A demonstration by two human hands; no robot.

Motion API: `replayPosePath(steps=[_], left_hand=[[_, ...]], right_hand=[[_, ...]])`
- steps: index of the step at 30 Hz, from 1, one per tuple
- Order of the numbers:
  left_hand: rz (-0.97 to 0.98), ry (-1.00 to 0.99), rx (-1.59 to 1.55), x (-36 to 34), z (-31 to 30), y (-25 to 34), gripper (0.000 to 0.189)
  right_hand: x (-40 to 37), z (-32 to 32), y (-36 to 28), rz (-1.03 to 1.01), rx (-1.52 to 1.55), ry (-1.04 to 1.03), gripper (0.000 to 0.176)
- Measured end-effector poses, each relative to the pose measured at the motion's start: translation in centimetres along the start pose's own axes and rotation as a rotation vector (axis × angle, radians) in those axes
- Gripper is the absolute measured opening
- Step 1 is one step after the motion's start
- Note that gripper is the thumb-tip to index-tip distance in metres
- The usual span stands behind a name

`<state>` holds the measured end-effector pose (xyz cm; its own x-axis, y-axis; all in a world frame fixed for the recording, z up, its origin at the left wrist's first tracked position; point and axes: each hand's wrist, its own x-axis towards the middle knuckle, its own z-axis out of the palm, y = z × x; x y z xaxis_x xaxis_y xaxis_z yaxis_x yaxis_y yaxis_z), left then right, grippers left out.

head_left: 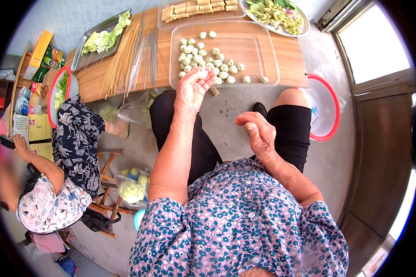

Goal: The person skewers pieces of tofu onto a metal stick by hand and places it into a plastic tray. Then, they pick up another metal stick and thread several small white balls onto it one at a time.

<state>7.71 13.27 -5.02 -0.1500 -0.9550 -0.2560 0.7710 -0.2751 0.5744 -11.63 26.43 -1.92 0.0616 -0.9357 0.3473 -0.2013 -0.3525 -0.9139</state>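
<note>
My left hand (194,90) is at the front edge of a clear plastic tray (259,51), its fingers curled in around a pale ball (203,74) at the fingertips. Many green-speckled balls (198,58) lie in the tray, bunched on its left side, with a few apart at the right. My right hand (260,135) is in front of the table, above my lap, thumb and fingers closed on a thin skewer (231,105). The skewer slants up and left toward my left hand; its far end is hard to see.
Bamboo sticks (120,60) and thin metal skewers (146,55) lie left of the tray. Behind are rolled pieces (198,8) and a platter of greens (277,18). A lettuce tray (97,44) is far left. Red-rimmed tubs stand by both table ends. Another person sits at left holding a phone.
</note>
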Motion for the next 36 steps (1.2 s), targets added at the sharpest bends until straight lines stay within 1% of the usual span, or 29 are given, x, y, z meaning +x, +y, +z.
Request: replayPosePath(steps=[3, 6, 9, 10, 14, 16, 18, 19, 21, 23, 25, 26, 27, 28, 29, 31, 36], left_hand=[[-0.004, -0.012, 0.005, -0.3, 0.3, 0.1, 0.018], [-0.042, -0.061, 0.060, -0.5, 0.5, -0.2, 0.020], [-0.041, -0.065, 0.088, -1.0, 1.0, -0.8, 0.022], [-0.036, -0.073, 0.053, -1.0, 0.9, -0.8, 0.023], [-0.051, -0.085, 0.053, -0.9, 0.9, -0.9, 0.024], [-0.112, -0.129, 0.134, -1.5, 1.6, -1.1, 0.025], [-0.114, -0.131, 0.129, -1.5, 1.6, -1.5, 0.026], [-0.113, -0.132, 0.122, -1.6, 1.7, -1.7, 0.026], [-0.143, -0.154, 0.155, -1.7, 2.0, -2.0, 0.026], [-0.171, -0.174, 0.186, -2.0, 2.2, -2.4, 0.026], [-0.252, -0.208, 0.251, -2.1, 2.2, -3.0, 0.028], [-0.258, -0.190, 0.318, -2.3, 2.2, -3.3, 0.030], [-0.257, -0.187, 0.320, -2.3, 2.2, -3.5, 0.030], [-0.261, -0.173, 0.302, -2.4, 2.3, -3.7, 0.030], [-0.265, -0.160, 0.283, -2.4, 2.4, -3.9, 0.029], [-0.271, -0.142, 0.298, -2.4, 2.4, -4.1, 0.029], [-0.294, -0.117, 0.259, -2.5, 2.8, -4.4, 0.028]], right_hand=[[0.2, -0.2, -0.1, 0.019, 0.010, 0.026, 0.036], [0.4, 0.1, 0.2, 0.039, 0.017, 0.016, 0.036], [0.8, 0.2, 0.3, 0.027, 0.012, 0.028, 0.035], [1.0, 0.2, 0.3, 0.027, 0.012, 0.028, 0.035], [1.4, 0.1, 0.4, 0.105, 0.029, 0.036, 0.035], [1.6, 0.2, 0.6, 0.126, 0.038, 0.038, 0.036], [1.9, 0.3, 0.8, 0.112, 0.044, 0.040, 0.029], [2.0, 0.6, 0.8, 0.113, 0.044, 0.041, 0.029], [2.1, 1.4, 1.1, 0.193, 0.198, 0.123, 0.019], [2.4, 1.6, 1.7, 0.157, 0.137, 0.125, 0.018], [2.7, 1.7, 2.3, 0.121, 0.076, 0.127, 0.019], [2.8, 1.8, 2.6, 0.115, 0.058, 0.178, 0.019], [2.9, 1.9, 2.7, 0.110, 0.043, 0.228, 0.019], [2.9, 2.0, 2.3, 0.166, 0.086, 0.290, 0.016], [2.9, 1.9, 2.4, 0.167, 0.088, 0.288, 0.016], [2.8, 1.2, 2.5, 0.237, 0.021, 0.321, 0.014], [2.8, 0.9, 2.6, 0.264, 0.032, 0.328, 0.014]])
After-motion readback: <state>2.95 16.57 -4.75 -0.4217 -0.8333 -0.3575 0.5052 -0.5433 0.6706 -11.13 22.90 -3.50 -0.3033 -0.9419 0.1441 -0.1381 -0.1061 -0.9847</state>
